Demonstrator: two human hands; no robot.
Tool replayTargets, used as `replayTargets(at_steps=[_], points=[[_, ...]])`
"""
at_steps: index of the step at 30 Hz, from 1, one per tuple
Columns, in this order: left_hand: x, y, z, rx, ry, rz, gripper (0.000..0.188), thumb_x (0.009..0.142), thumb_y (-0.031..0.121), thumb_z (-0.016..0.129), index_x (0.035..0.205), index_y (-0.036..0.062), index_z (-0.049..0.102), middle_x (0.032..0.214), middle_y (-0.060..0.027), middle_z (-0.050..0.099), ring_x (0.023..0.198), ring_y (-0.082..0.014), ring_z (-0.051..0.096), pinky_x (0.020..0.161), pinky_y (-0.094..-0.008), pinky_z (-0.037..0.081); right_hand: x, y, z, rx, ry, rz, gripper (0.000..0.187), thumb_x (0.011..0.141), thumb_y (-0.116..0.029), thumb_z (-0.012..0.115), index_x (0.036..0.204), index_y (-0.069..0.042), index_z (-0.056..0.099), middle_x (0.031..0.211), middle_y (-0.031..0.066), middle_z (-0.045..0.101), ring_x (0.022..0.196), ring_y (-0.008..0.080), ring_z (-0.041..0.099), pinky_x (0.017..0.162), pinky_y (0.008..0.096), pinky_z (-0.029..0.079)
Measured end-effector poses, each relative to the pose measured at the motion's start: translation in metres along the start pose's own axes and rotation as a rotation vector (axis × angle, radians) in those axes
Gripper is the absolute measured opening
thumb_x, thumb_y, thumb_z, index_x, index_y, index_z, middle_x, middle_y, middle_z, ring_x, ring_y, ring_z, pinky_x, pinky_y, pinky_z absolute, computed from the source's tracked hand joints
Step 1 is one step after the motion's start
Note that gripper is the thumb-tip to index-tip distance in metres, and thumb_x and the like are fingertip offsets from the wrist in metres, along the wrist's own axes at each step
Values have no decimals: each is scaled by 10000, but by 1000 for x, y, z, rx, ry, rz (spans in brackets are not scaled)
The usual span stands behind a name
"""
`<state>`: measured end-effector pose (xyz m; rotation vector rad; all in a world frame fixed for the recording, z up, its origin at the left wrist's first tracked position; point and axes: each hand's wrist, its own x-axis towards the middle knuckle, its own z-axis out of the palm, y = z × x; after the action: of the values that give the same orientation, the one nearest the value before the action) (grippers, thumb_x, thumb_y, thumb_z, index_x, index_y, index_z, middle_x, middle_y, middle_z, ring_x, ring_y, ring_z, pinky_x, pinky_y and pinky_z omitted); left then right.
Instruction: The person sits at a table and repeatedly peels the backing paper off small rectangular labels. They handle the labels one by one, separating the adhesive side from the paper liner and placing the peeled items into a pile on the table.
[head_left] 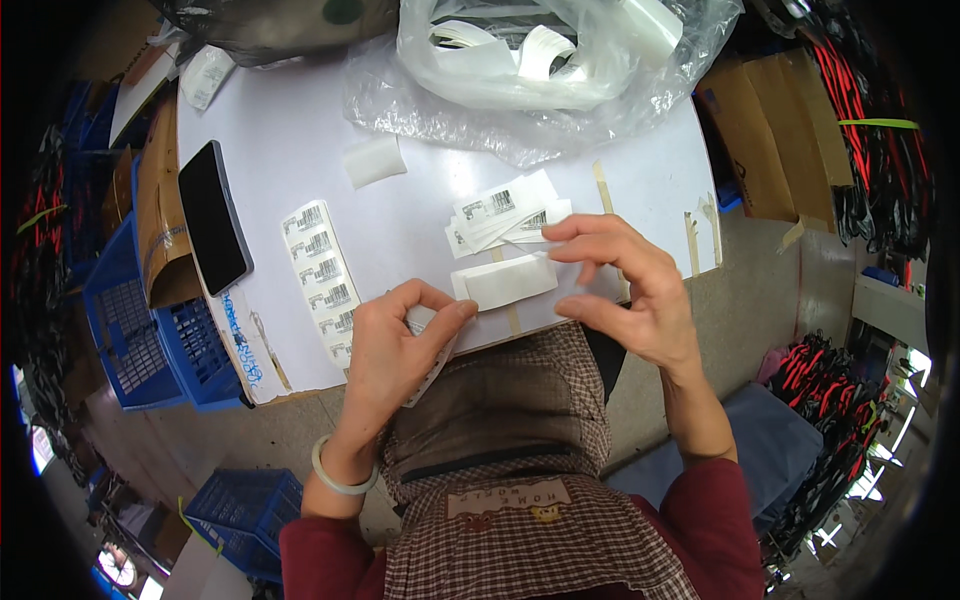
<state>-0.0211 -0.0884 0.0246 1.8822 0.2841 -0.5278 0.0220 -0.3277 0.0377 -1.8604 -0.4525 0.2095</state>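
My left hand [395, 335] is pinched closed on a white label strip [436, 368], whose loose end hangs over the table's front edge. Just right of its fingertips lies a blank white slip [505, 284], flat on the table. Over that slip's right end hovers my right hand [635, 290], thumb and fingers apart with nothing seen between them. Behind the slip is a loose pile of white barcode labels [500, 212], close to the right fingertips. To the left of my left hand, a longer strip of barcode labels [322, 275] stretches away from me.
A clear plastic bag [450, 120] holding white label rolls [545, 50] covers the table's far side. Another blank slip [375, 162] lies before it. A dark phone [215, 220] rests along the left edge. Cardboard boxes [780, 130] and blue crates [130, 335] flank the white table [420, 210].
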Motion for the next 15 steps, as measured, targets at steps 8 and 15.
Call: replayTargets(at_steps=[8, 15], points=[[15, 2, 9, 66, -10, 25, 217, 849, 154, 700, 741, -30, 661, 595, 5, 586, 539, -34, 492, 467, -218, 376, 5, -11, 27, 62, -59, 486, 88, 863, -47, 679, 838, 16, 624, 650, 54, 651, 570, 81, 584, 504, 234, 439], [15, 1, 10, 74, -6, 20, 215, 845, 165, 701, 756, -28, 670, 598, -2, 598, 543, -41, 505, 475, -223, 391, 12, -11, 31, 3, -72, 511, 92, 852, -23, 663, 790, 33, 623, 625, 80, 642, 532, 99, 582, 490, 253, 446]])
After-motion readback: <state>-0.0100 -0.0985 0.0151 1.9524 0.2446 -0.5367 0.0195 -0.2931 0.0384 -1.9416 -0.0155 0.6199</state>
